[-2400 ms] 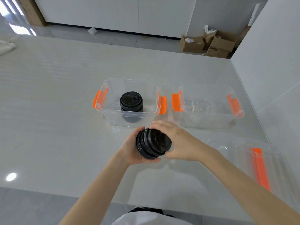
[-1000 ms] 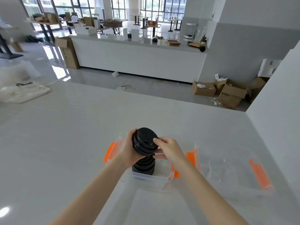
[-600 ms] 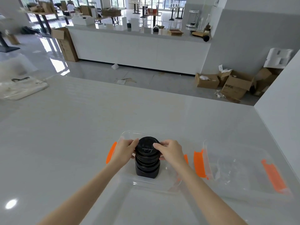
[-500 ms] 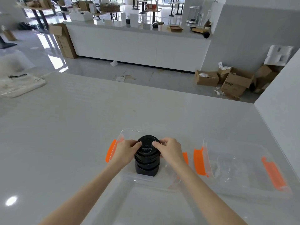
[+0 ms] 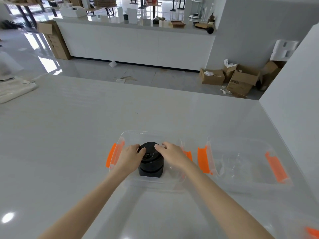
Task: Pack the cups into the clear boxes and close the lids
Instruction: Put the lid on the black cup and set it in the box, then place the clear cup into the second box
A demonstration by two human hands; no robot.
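A stack of black cups (image 5: 150, 163) stands upright inside the left clear box (image 5: 148, 135), which has orange latches on both ends. My left hand (image 5: 128, 157) grips the top cup from the left and my right hand (image 5: 171, 156) grips it from the right; both reach into the box. A second clear box (image 5: 241, 178) with orange latches stands just to the right, holding clear cups that are hard to make out.
A clear lid with an orange handle (image 5: 312, 232) lies at the near right corner. A white wall (image 5: 293, 109) borders the table on the right. A folded cloth (image 5: 12, 88) lies at the far left of the white table (image 5: 69, 135).
Both hands carried a black cup from in front of the left box up over it and lowered it onto the black cup inside. The stack now sits lower, pressed together.
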